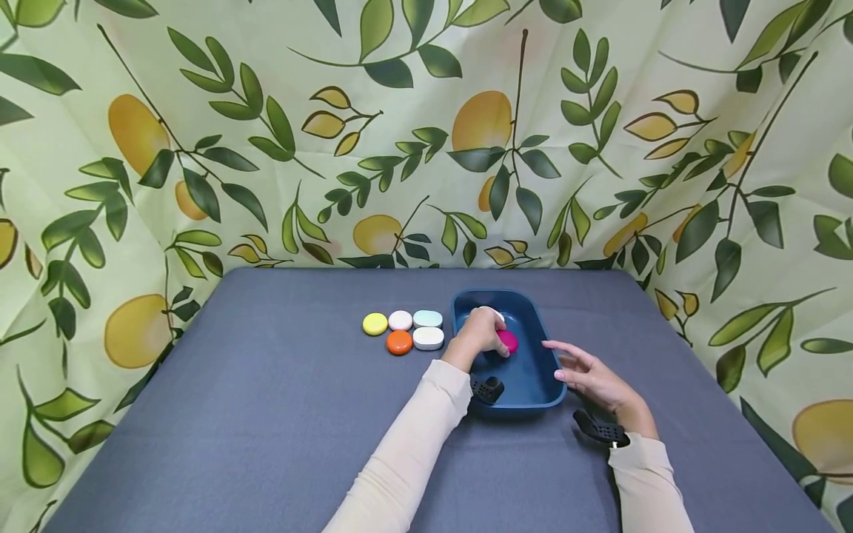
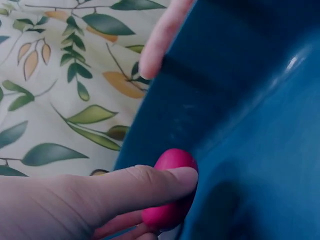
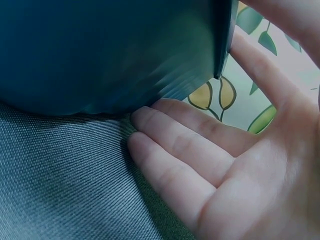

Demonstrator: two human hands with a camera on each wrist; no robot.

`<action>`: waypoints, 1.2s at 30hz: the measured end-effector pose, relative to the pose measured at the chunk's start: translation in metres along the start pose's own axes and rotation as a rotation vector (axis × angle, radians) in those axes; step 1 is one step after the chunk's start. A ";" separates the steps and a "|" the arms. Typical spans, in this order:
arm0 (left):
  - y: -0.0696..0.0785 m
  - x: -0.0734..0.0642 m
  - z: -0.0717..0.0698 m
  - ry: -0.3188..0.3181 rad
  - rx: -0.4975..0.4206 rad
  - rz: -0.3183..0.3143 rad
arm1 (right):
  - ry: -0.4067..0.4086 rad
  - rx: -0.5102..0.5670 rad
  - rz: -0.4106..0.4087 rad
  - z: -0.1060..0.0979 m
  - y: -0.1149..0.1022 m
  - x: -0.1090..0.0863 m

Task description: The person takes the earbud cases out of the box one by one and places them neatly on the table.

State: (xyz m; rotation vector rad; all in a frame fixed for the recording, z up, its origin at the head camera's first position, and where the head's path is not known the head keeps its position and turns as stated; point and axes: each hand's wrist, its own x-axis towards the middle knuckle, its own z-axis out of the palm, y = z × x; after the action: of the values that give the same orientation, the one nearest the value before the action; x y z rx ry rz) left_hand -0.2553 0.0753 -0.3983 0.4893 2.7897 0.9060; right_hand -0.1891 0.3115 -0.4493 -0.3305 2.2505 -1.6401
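Note:
My left hand (image 1: 478,333) is inside the blue bin (image 1: 509,406), thumb and fingers pinching a bright pink, rounded soap-like bar (image 1: 508,341). In the left wrist view the thumb lies across the pink bar (image 2: 175,160), close to the bin's wall. A white piece (image 1: 492,314) shows partly behind that hand; most of it is hidden. At the bin's right side is my right hand (image 1: 596,381), its fingers extended. The right wrist view shows its fingertips (image 3: 145,117) at the lower outside of the bin (image 3: 110,55).
Left of the bin lie several smooth bars on the grey-blue cloth (image 1: 266,414): yellow (image 1: 375,324), pale pink (image 1: 400,320), orange (image 1: 399,342), mint oval (image 1: 428,319) and white oval (image 1: 429,339). A leaf-patterned curtain (image 1: 413,148) rises behind the table.

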 end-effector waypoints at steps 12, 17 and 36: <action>0.005 -0.011 -0.017 0.013 -0.101 0.083 | 0.004 -0.027 0.007 0.001 -0.001 -0.001; 0.005 -0.015 -0.023 0.011 -0.125 0.140 | 0.016 -0.030 -0.001 0.002 0.000 -0.001; -0.015 -0.038 -0.043 0.038 -0.240 0.231 | 0.017 -0.026 -0.001 0.001 0.000 -0.001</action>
State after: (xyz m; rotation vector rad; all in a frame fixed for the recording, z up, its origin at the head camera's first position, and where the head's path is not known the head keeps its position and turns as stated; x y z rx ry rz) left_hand -0.2350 0.0272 -0.3706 0.7718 2.6448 1.2907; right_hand -0.1874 0.3109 -0.4496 -0.3258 2.2864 -1.6217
